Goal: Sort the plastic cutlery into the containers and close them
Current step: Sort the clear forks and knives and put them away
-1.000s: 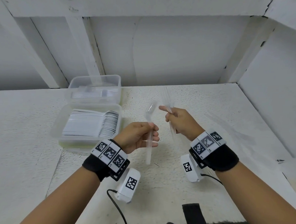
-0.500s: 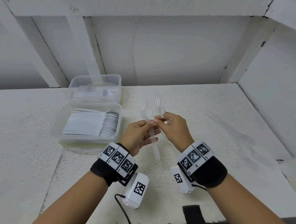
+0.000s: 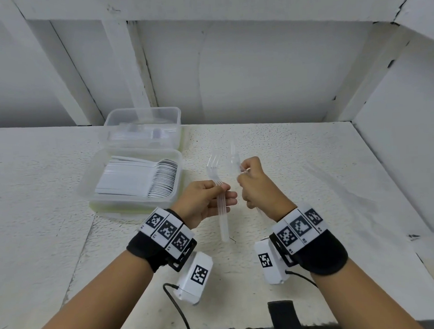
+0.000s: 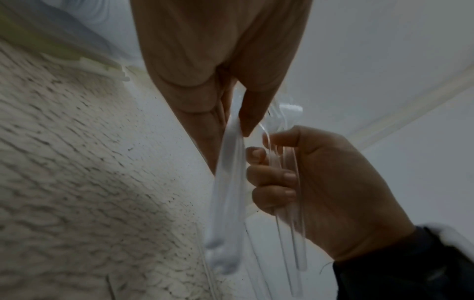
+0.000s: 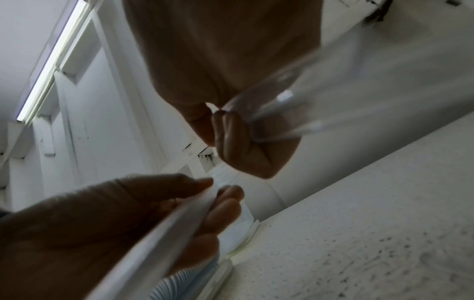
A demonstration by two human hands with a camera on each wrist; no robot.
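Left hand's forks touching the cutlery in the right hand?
Apart. The head view shows bare tabletop between the clear forks gripped by the left hand and the clear cutlery held in the right hand.

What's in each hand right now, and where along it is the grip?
The left hand grips a small bunch of clear forks mid-handle, tines up. The right hand holds clear cutlery along its handles; which type cannot be told.

clear forks [image 3: 215,179] upright in air, clear knives [image 3: 233,159] beside, two open containers [image 3: 133,178] w/ cutlery at left
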